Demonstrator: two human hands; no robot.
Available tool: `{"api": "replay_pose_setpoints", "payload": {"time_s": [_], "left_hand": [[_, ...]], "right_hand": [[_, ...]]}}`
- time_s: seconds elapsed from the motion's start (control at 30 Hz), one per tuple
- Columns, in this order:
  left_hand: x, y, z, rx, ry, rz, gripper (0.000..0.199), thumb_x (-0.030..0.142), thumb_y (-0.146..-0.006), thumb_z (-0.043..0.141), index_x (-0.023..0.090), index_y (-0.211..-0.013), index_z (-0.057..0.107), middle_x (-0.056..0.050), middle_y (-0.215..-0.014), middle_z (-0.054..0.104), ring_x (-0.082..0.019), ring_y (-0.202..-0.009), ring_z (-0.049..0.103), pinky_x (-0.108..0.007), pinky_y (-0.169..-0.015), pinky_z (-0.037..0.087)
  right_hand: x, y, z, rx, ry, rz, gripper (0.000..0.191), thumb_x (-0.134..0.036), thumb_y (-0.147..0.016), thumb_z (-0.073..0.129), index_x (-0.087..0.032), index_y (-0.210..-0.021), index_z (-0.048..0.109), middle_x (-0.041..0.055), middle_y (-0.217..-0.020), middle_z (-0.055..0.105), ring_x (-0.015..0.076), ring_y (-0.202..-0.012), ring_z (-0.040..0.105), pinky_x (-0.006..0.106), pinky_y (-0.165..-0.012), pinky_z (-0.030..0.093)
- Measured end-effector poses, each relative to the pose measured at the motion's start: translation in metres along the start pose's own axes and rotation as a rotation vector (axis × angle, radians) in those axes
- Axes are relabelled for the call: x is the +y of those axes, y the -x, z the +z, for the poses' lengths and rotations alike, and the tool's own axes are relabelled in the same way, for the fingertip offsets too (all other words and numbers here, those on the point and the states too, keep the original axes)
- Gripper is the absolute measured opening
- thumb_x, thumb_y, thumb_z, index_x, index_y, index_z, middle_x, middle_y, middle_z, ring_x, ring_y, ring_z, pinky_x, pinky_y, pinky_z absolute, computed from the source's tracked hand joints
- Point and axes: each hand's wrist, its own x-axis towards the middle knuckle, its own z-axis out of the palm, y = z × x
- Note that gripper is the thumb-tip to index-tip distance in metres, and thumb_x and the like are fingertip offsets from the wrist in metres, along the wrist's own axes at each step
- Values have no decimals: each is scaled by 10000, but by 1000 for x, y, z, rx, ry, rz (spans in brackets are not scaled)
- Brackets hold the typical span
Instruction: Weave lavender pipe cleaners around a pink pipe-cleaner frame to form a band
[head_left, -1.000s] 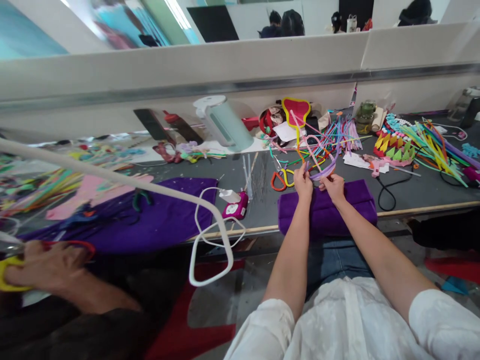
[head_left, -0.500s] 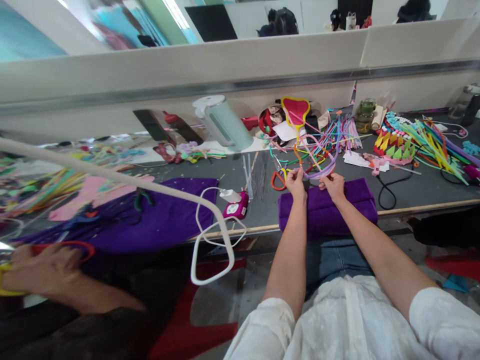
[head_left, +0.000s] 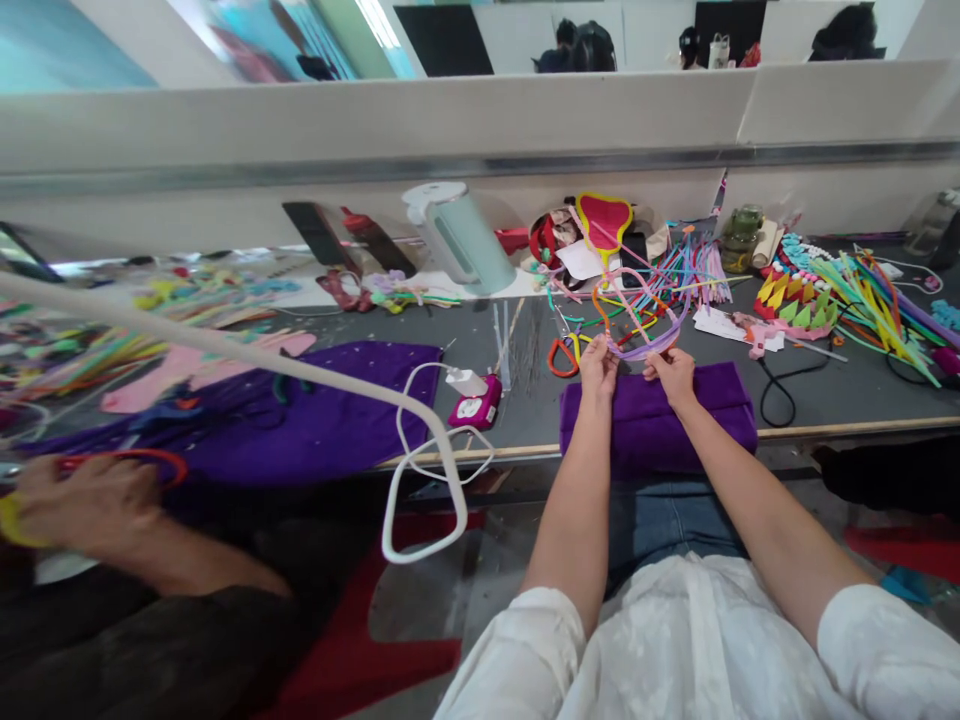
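Observation:
Between my two hands runs a bundle of purple pipe cleaners (head_left: 634, 352), bent in a curve. My left hand (head_left: 598, 372) pinches its left end, and my right hand (head_left: 670, 376) grips it a little further right with closed fingers. A pink pipe-cleaner loop (head_left: 637, 277) rises just beyond; whether it joins the purple ones I cannot tell. Both hands are above a folded purple cloth (head_left: 679, 425) at the table edge. Orange-handled scissors (head_left: 562, 358) lie left of my left hand. Farther back stands a red shape with a yellow rim (head_left: 604, 222).
A co-worker's hand (head_left: 97, 500) holds red-handled scissors at left, near another purple cloth (head_left: 360, 400). A white bent tube (head_left: 337, 380) crosses the left foreground. A kettle (head_left: 469, 240), a magenta power adapter (head_left: 477, 405), a glass jar (head_left: 741, 240) and pipe cleaners (head_left: 892, 290) stand or lie about.
The camera view has shifted slightly, so the background sits a little lower and further right. My hands keep their hold on the purple pipe cleaners. The co-worker's hand appears slightly higher.

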Motion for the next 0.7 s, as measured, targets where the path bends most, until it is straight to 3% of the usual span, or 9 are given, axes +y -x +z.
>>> {"api": "replay_pose_setpoints", "payload": {"time_s": [0.17, 0.4, 0.7], "left_hand": [[-3, 1, 4, 60, -32, 100, 352, 289, -536, 842, 158, -670, 545, 36, -624, 570, -51, -528, 506, -197, -556, 403], [-4, 5, 11, 114, -248, 311, 311, 362, -588, 801, 130, -722, 644, 19, -587, 582, -67, -499, 486, -209, -522, 383], [0, 9, 17, 157, -296, 378, 234, 284, -576, 785, 139, -705, 654, 12, -599, 607, -83, -531, 508, -209, -538, 393]], "right_hand": [[-2, 1, 0, 1, 9, 2, 265, -416, -697, 648, -160, -643, 604, 19, -500, 654, 153, -416, 626, 242, -445, 540], [-4, 1, 1, 23, 75, -15, 273, -429, -712, 624, -169, -630, 604, 24, -502, 660, 166, -419, 634, 251, -448, 535], [-8, 3, 1, 22, 121, -29, 292, -455, -717, 618, -175, -638, 604, 35, -508, 664, 183, -443, 642, 271, -476, 537]]}}
